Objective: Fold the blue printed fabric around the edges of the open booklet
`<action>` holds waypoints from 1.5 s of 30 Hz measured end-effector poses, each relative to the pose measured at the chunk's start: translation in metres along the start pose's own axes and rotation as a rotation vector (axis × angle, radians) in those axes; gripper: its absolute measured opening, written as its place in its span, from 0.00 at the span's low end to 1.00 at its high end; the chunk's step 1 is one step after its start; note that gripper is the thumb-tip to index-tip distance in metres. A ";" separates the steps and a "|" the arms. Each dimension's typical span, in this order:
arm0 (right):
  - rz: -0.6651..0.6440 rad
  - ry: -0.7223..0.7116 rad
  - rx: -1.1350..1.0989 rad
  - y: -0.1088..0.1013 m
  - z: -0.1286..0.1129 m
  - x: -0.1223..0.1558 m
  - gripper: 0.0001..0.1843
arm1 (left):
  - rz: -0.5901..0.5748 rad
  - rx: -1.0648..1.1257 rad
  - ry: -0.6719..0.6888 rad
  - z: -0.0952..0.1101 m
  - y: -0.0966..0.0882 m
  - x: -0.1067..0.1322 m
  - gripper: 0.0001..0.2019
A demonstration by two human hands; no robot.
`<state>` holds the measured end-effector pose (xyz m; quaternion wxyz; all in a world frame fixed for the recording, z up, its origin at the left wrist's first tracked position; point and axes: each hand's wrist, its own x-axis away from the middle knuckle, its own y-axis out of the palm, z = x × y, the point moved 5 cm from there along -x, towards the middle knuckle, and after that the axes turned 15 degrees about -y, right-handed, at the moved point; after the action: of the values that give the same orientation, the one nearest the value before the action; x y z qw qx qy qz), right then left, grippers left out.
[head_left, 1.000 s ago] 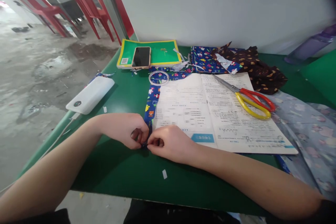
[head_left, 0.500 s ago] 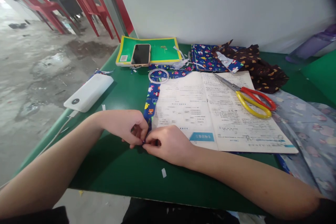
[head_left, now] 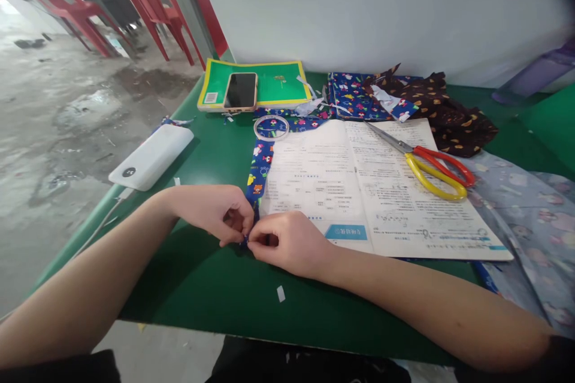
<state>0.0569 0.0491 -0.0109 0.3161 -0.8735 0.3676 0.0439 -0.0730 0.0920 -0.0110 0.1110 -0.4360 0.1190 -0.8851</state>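
A long blue fabric strip (head_left: 260, 167) with small cartoon prints lies on the green table (head_left: 215, 287), along the left edge of an open printed booklet (head_left: 359, 185). My left hand (head_left: 215, 212) and my right hand (head_left: 290, 242) meet at the strip's near end. Both pinch that end between thumb and fingertips, knuckles resting on the table. The pinched end itself is mostly hidden by my fingers.
Yellow-and-red scissors (head_left: 431, 167) lie on the booklet. A tape roll (head_left: 271, 127), a phone (head_left: 241, 90) on a green notebook (head_left: 278, 81), a white power bank (head_left: 150, 157), dark and blue fabric scraps (head_left: 431, 108) and pale printed cloth (head_left: 525, 203) surround it. Red chairs (head_left: 148, 6) stand beyond.
My hands stay pinched together on the strip's end with only slight finger shifts. The view has tilted a little, so everything sits slightly higher in the picture.
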 end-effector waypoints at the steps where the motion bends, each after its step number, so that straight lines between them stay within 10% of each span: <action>1: -0.003 -0.002 0.000 0.000 0.000 0.000 0.08 | 0.001 0.000 0.006 0.001 0.000 0.000 0.05; 45: -0.071 0.058 -0.026 -0.001 0.005 0.000 0.08 | -0.051 0.078 -0.082 -0.008 0.006 -0.004 0.05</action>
<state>0.0588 0.0525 -0.0140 0.2955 -0.8909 0.3448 0.0121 -0.0766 0.0884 -0.0203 0.1100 -0.4700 0.0687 -0.8731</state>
